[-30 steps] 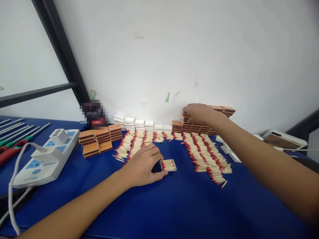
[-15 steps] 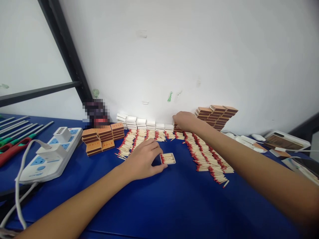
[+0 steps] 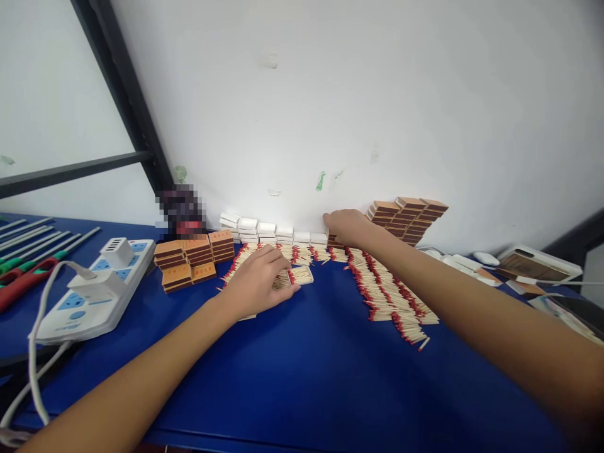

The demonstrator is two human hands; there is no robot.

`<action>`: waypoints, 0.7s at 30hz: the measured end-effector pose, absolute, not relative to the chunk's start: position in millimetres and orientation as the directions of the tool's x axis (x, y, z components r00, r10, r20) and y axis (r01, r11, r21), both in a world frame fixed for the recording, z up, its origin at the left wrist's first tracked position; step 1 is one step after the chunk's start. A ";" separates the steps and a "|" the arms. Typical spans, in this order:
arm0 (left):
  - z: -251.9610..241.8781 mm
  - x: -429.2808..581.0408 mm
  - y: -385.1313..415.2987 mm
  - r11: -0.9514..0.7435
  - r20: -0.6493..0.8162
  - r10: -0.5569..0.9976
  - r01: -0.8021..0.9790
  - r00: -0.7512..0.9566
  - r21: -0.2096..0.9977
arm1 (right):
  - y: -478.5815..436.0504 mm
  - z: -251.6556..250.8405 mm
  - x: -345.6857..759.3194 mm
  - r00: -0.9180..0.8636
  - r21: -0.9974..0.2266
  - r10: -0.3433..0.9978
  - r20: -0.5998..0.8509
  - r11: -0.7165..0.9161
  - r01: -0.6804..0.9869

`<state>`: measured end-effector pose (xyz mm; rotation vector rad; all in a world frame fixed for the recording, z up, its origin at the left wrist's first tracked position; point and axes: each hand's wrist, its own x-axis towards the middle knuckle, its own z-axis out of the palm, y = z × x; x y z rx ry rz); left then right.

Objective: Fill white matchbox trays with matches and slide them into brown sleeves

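Keep the match-filled tray [image 3: 302, 275] level — the left hand's [image 3: 258, 283] fingers pinch its left end, beside the left match rows [image 3: 244, 255] — and go gently with the right hand [image 3: 347, 226], fingers hidden, grip impossible to tell, at the low matchbox stack [image 3: 333, 242].

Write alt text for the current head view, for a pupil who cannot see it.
A person's left hand holds a tray of red-tipped matches at a blue table, while the right hand is at stacked matchboxes by the wall. Loose matches lie in rows; a power strip sits at left.
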<state>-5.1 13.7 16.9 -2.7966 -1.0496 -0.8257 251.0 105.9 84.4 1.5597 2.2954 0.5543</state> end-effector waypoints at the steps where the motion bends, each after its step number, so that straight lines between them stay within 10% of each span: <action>1: 17.2 -6.1 15.0 -0.767 0.503 0.602 0.626 0.621 0.145 | 104.9 84.9 250.5 -0.366 0.483 0.930 -0.030 0.334 0.810; 8: 19.8 -14.4 24.0 -0.739 0.559 0.601 0.663 0.572 0.116 | 54.2 88.8 256.7 -0.523 0.460 0.835 0.171 0.402 0.792; 21: 12.2 -1.8 11.3 -0.781 0.537 0.614 0.544 0.578 0.307 | -25.0 22.5 294.0 -0.502 -0.146 0.786 0.359 0.579 0.802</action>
